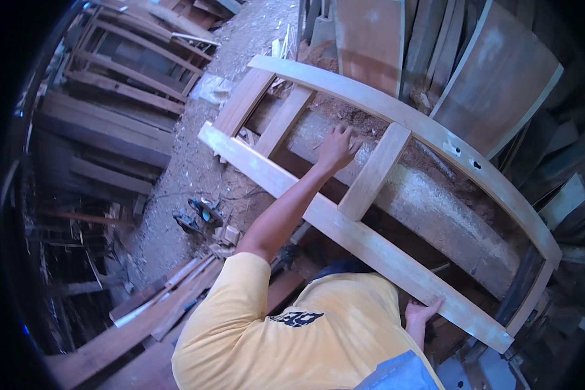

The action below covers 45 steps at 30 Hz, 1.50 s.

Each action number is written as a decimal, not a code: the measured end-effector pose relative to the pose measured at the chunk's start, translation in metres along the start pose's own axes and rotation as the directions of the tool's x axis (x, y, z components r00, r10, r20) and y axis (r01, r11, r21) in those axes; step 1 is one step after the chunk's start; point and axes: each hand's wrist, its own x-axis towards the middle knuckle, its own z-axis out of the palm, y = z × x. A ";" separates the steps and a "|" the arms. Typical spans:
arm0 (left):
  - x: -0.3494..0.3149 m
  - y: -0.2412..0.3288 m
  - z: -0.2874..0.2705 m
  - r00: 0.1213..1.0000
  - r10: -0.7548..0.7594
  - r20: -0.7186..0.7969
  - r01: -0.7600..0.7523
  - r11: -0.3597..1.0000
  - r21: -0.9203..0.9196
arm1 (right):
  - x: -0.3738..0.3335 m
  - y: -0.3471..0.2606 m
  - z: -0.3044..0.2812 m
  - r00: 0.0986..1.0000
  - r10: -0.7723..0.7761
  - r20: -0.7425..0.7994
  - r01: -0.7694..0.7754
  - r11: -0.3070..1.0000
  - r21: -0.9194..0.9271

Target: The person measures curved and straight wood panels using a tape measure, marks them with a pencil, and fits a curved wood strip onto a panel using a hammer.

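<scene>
Your right hand (423, 312) pinches the frame (364, 243) near-right; left hand (337, 148) curled, can't tell if gripping. Lopsided hold might tip it.

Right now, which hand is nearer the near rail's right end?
Right. The right hand is at the near rail, just left of its right end; the left hand is past the rail, much farther left.
</scene>
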 end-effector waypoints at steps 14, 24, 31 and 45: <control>0.270 0.017 0.120 0.888 0.084 0.452 -0.205 0.952 0.227 | -0.006 0.029 0.063 0.927 -0.227 -0.298 0.275 0.952 0.132; 0.264 0.055 -0.031 0.947 0.215 0.240 -0.268 0.938 0.220 | -0.019 0.019 0.089 0.912 -0.262 -0.317 0.324 0.933 0.159; 0.206 0.105 -0.272 0.883 0.404 -0.237 -0.350 0.905 0.240 | -0.019 -0.022 0.164 0.857 -0.478 -0.191 0.515 0.798 0.312; 0.153 0.117 -0.553 0.566 0.315 -0.762 -0.415 0.908 0.067 | -0.135 -0.222 0.411 0.507 -0.859 0.076 0.547 0.389 0.741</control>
